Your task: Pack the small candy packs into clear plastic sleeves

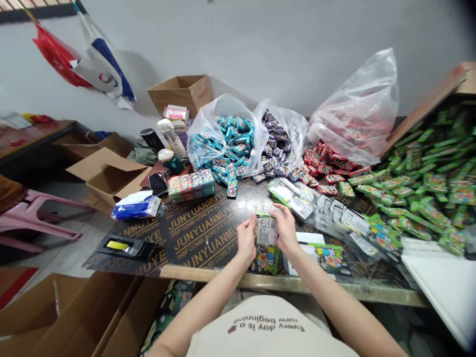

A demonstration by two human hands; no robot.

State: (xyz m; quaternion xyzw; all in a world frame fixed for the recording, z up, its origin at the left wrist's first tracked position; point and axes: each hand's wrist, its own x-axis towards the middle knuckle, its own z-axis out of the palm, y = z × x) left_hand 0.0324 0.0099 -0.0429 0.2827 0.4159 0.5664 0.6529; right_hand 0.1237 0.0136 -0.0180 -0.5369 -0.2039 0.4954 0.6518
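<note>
1. Tabletop (208, 233), dark with printed lettering, carries everything; its near edge runs just before the person.
2. Green packs (427, 193) spill in a heap across the right side.
3. Three clear bags stand at the back: blue packs (232, 141), purple packs (277, 144), red packs (357, 124).
4. Brick of packs (191, 184) lies left of the blue ones.
5. Left hand (246, 240) and right hand (286, 229) pinch, from either side, a clear sleeve (267, 232), held upright near the table's front edge.
6. Green card (265, 260) shows below the sleeve, between the wrists.
</note>
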